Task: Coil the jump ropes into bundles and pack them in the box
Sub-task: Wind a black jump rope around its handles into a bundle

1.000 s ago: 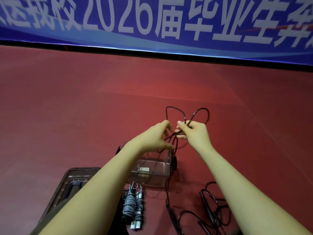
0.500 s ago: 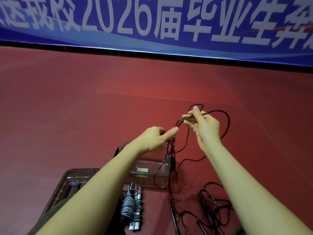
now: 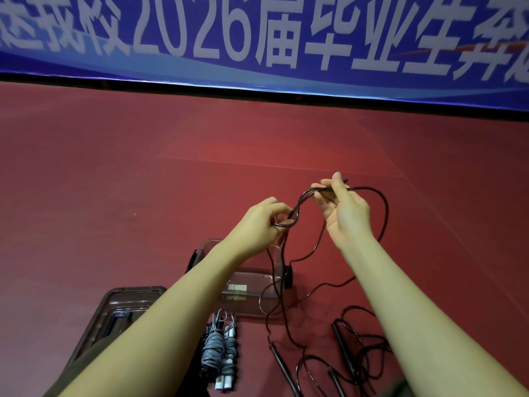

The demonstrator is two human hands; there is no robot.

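Observation:
A thin black jump rope (image 3: 385, 213) is held up between both hands above the clear plastic box (image 3: 252, 308). My left hand (image 3: 259, 224) pinches a small loop of it with curled fingers. My right hand (image 3: 345, 213), higher and to the right, grips doubled strands between thumb and fingers. The rest of the cord hangs in long loops past the box down to the red floor, where its black handle (image 3: 282, 363) lies. A grey rope bundle (image 3: 219, 351) with white handle ends lies in front of the box.
The box's dark lid (image 3: 114, 316) lies on the floor at lower left. Another loose black rope (image 3: 352, 351) is tangled on the floor at lower right. A blue banner (image 3: 257, 38) with white lettering runs along the far edge of the red floor.
My left hand has gone from a pointing finger to pinching a small loop of cord. My right hand has stayed up at the right. The hanging loops have shifted.

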